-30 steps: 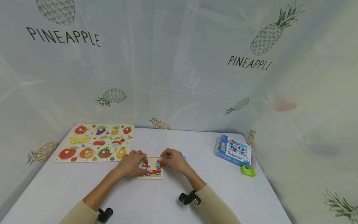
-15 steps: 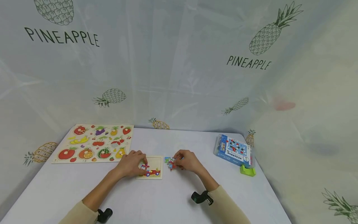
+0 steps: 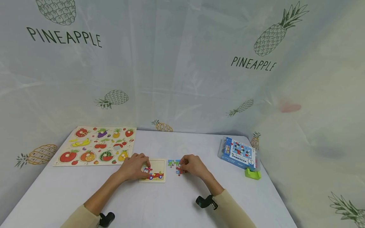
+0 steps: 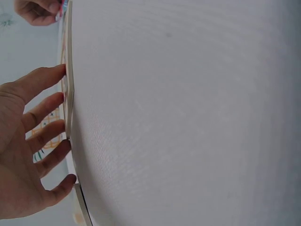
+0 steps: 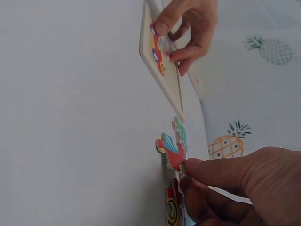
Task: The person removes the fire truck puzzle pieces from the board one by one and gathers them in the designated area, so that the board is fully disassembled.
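Note:
My left hand [image 3: 134, 167] rests on the small wooden puzzle board [image 3: 157, 162], its fingertips and thumb pressing the board and the pieces in it. A red truck picture [image 3: 156, 175] fills the board's near part; bare wood shows behind it. Just right of the board, my right hand [image 3: 194, 164] pinches a red and blue jigsaw piece [image 5: 173, 153] between thumb and fingers, tilted close over the table. Green and blue jigsaw pieces [image 3: 172, 163] lie beside it. Another red piece with a yellow curve [image 5: 171, 207] shows below the right fingers in the right wrist view.
A large fruit puzzle board [image 3: 97, 146] lies at the back left of the white table [image 3: 159, 205]. At the right stand a blue-labelled plastic box [image 3: 239, 153] and a green plastic block [image 3: 252, 174]. A pineapple-print curtain [image 3: 182, 69] hangs behind.
My right hand has moved right, from over the small board to the loose pieces beside it, carrying a jigsaw piece, then shifted slightly. The left hand has stayed on the board.

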Demonstrator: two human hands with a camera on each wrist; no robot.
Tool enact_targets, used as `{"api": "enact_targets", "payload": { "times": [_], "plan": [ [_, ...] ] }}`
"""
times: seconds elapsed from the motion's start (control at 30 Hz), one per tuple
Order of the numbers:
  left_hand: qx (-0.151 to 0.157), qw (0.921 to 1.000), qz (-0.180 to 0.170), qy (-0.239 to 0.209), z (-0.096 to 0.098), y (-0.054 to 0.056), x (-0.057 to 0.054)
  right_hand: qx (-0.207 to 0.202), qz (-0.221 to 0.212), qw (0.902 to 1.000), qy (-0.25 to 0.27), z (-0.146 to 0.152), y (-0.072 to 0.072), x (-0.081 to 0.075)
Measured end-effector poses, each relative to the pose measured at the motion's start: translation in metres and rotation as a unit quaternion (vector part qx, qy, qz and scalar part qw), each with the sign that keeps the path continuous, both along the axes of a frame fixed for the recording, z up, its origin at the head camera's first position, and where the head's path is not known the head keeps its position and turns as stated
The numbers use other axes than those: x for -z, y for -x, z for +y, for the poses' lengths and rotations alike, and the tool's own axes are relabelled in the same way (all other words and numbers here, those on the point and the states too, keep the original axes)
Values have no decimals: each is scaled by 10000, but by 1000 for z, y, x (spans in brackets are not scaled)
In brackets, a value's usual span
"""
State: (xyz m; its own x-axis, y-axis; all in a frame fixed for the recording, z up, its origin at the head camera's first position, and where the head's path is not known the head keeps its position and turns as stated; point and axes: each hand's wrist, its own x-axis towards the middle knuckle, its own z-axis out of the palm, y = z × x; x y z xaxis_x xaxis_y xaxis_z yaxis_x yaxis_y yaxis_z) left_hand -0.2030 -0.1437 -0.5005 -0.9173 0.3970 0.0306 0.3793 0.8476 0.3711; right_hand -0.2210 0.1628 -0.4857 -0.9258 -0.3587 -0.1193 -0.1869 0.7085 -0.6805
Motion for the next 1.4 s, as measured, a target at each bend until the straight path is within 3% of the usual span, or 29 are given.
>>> {"api": "enact_targets", "payload": {
  "times": [0.37, 0.67, 1.17, 1.4],
  "plan": [
    [10, 10000, 4, -5, -1, 0, 0, 188, 166, 9995, -180, -3, -1, 5],
    [9, 10000, -4, -29, -1, 0, -1, 301, 317, 9984, -345, -9, -5, 1],
    [1, 10000, -17, -87, 0, -1, -1, 255, 852, 9916, -942, -14, -8, 2],
    [1, 10000, -20, -81, 0, -2, -4, 283, 861, 9913, -954, -14, -7, 3]
  ]
}}
